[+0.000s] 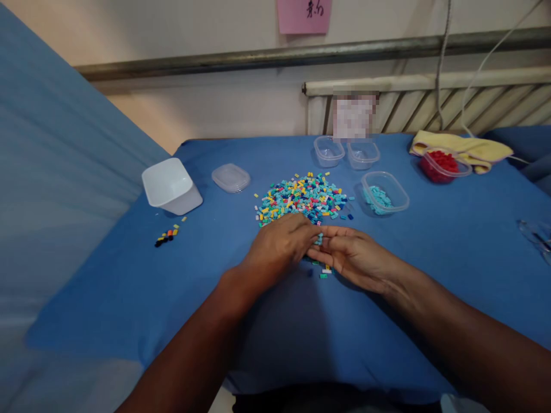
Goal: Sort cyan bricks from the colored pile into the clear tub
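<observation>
Turquoise bricks (319, 238) sit cupped in my right hand (353, 256), so my left hand (279, 244) should pinch each one lightly, its grip nearly closed.

Bead pile (303, 198) lies between lid (231, 177) and tub (384, 193).

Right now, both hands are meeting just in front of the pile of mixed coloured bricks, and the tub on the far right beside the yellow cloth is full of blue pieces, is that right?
Not quite. The head view shows the tub beside the yellow cloth holding red pieces, not blue. The rest stands: the left hand and right hand meet just in front of the pile of mixed coloured bricks.
</observation>
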### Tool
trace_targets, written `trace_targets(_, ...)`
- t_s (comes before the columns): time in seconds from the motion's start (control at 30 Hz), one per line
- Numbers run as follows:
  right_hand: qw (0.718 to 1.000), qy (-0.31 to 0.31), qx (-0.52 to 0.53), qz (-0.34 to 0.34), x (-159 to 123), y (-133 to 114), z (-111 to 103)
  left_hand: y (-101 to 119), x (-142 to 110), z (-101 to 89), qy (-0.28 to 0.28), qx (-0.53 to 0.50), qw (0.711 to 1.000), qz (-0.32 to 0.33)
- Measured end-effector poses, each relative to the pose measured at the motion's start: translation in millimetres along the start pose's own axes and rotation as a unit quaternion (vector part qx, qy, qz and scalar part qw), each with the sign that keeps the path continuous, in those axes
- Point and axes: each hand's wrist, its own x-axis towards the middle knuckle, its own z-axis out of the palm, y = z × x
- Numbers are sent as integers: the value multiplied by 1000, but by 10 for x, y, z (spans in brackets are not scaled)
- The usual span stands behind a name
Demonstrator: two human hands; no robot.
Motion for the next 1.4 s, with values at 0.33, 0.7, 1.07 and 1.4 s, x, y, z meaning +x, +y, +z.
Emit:
trace_targets(0.33, 999, -19, 21, -26, -11, -37, 18, 27, 25, 121, 78, 29, 996, 38)
trace_targets(0.7, 999, -8, 24, -25, -44, -46, 17, 33, 1, 145, 64, -68, 996, 14)
trace_targets(1.07, 858, 233, -352, -293, -188, -789, -404, 61, 29, 102, 110, -41, 992, 37)
trace_targets(1.4, 471, 298, -776, -296, -166, -1080, -1128, 132, -9, 371, -68, -30, 986, 149)
